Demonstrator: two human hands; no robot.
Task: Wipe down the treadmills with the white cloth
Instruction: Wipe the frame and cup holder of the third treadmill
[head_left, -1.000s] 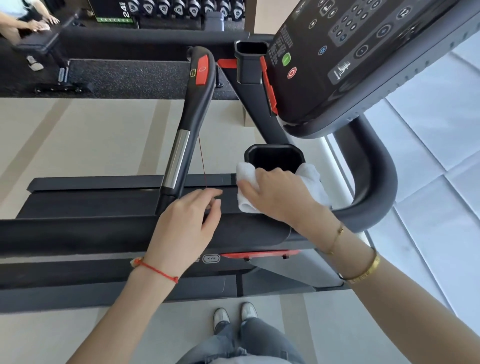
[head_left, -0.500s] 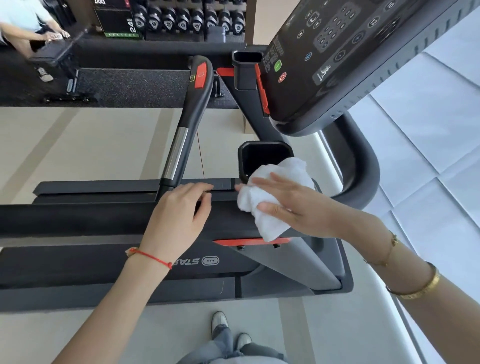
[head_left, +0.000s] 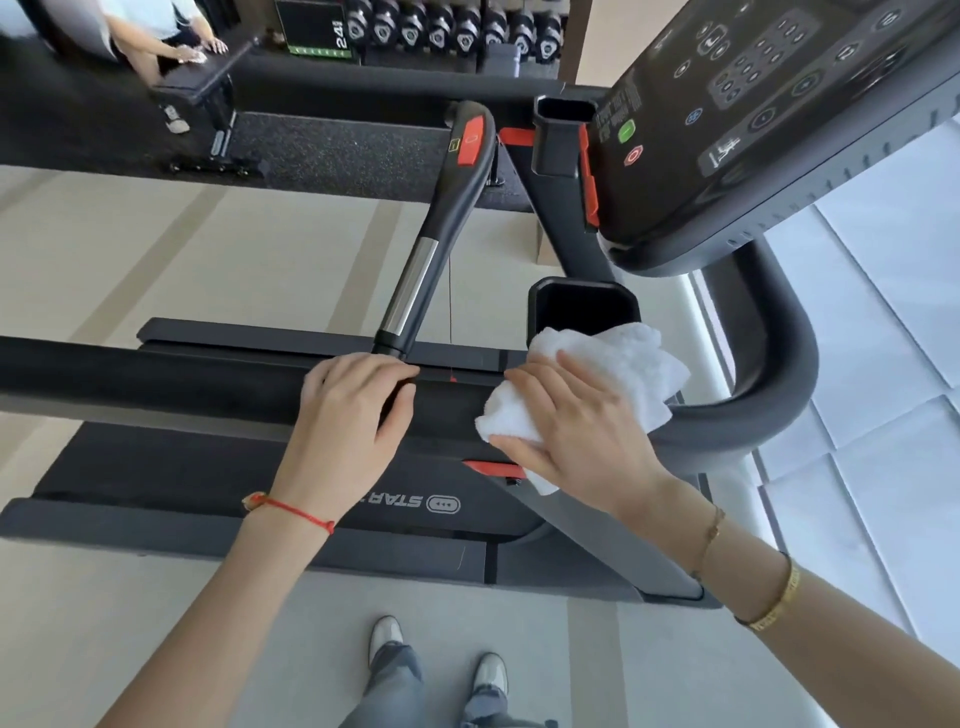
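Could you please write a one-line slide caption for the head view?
Right hand presses a white cloth on the treadmill rail; left hand rests beside it.

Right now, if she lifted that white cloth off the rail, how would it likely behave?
Probably floppy: the white cloth lies bunched in soft folds under the right hand, one corner hanging below the side rail. Likely light, since flat fingers alone press it. Its terry-looking nap suggests grip rather than slipperiness.
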